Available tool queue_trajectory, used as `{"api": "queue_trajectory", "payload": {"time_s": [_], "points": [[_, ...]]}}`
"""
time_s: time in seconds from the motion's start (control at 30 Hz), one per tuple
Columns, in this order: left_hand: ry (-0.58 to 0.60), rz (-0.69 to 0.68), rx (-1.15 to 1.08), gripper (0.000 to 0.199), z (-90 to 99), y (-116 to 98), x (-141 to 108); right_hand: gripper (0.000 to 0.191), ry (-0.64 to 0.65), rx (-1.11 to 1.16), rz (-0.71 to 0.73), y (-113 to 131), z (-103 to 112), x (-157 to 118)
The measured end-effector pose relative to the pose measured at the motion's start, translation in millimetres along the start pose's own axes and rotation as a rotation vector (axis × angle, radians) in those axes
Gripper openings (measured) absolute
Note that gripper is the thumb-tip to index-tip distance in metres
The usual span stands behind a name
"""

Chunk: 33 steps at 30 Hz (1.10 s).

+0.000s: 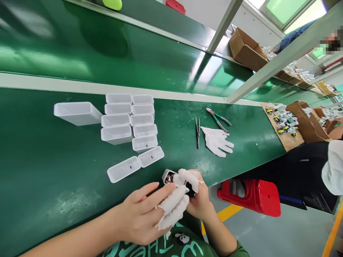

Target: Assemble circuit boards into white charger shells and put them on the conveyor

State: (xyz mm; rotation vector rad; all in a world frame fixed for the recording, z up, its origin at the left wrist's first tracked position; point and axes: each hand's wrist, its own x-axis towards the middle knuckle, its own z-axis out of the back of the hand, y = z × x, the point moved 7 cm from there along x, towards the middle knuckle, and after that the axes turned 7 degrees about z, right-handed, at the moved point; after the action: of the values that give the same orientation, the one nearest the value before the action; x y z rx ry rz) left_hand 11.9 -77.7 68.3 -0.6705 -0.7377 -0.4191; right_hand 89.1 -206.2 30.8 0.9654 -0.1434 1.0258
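Centrally, at the near edge of the green bench (pixel 53 171), both hands meet over one small white casing (pixel 168 175).

Item 1: left hand (pixel 142 217), bare at the thumb and forefinger, white cloth cots on the other fingers (pixel 174 205); fingers curled in against the casing from the left, touching it.

Item 2: right hand (pixel 199 200), white cloth on the fingertips, clamped around the casing's right end, with a dark part showing between the fingers. What the dark part is cannot be told.

Item 3: white casing, held just above the bench edge between the two hands, open end turned up and left, dark and coloured parts visible inside.

Item 4: empty white shells (pixel 131 121), about a dozen, set in two close columns beyond the hands, the two nearest lying askew; one larger white sleeve (pixel 76 113) lies apart to their left.

Item 5: tweezers (pixel 197 131), lying flat beside a loose white glove (pixel 217 142).

Item 6: side cutters (pixel 218 118) with green handles, touching the glove's far edge.

Item 7: cardboard boxes (pixel 308 121) and a card sheet of small components (pixel 282 123), far right.

Item 8: red stool (pixel 252 195) on the floor, below the bench.
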Motion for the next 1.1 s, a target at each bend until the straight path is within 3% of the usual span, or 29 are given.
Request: {"api": "queue_trajectory", "payload": {"time_s": [0.33,0.7,0.8,0.93,1.1], "points": [[-0.112,0.088,0.041,0.029,3.6,2,-3,0.062,0.031,0.004,0.004,0,-4,-1],[0.034,-0.039,0.033,0.032,-2.5,-5,4,0.060,0.052,-0.030,-0.018,1,-7,-2],[0.037,-0.062,0.008,0.031,-1.0,-5,4,0.062,0.023,-0.033,-0.007,0,-4,-2],[0.024,-0.016,0.020,0.028,0.4,-1,9,0.048,-0.018,-0.070,-0.002,0,0,-3],[-0.034,0.031,0.096,0.015,4.5,8,6,0.047,-0.052,-0.106,-0.014,0,4,-4]]}}
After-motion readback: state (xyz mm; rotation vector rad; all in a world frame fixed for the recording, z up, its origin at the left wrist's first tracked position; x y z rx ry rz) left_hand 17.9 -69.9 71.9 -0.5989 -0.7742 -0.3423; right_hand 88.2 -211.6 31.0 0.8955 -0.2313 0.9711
